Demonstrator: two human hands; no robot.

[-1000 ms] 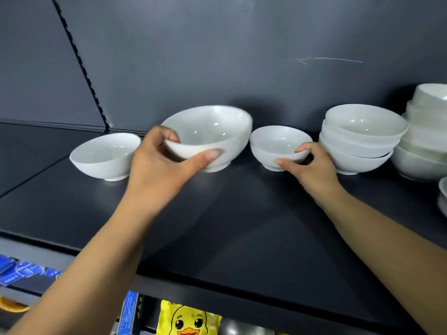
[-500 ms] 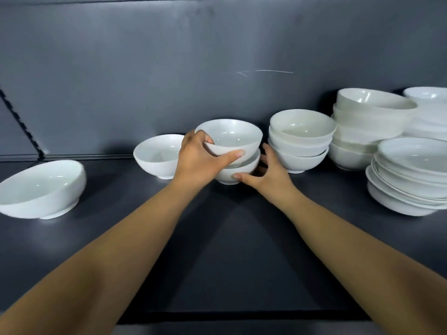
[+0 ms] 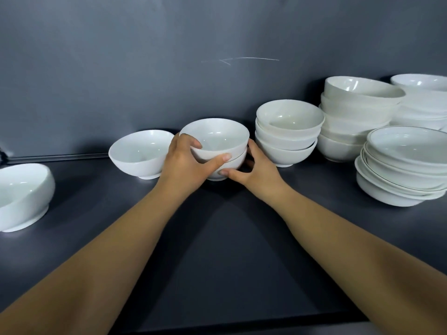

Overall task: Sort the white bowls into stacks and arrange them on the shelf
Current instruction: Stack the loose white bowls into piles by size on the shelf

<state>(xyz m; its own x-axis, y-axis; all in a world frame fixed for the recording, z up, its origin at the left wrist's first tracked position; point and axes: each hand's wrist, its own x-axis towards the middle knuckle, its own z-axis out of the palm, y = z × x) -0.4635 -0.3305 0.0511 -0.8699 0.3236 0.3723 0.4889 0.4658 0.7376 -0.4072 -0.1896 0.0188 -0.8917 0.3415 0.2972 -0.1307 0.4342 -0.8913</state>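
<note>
Once apart, top bowl [image 3: 217, 139] now nested.

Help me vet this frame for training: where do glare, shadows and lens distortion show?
Head view: glare spots sit inside the glossy white ceramic bowl at the left edge, which looks stretched by the wide lens; head view: both forearms cast soft shadows on the dark grey matte shelf; head view: focus looks fairly sharp.

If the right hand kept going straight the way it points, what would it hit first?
The right hand would meet the lower bowl of the nested pair at once; it seems to be touching it now.
</note>
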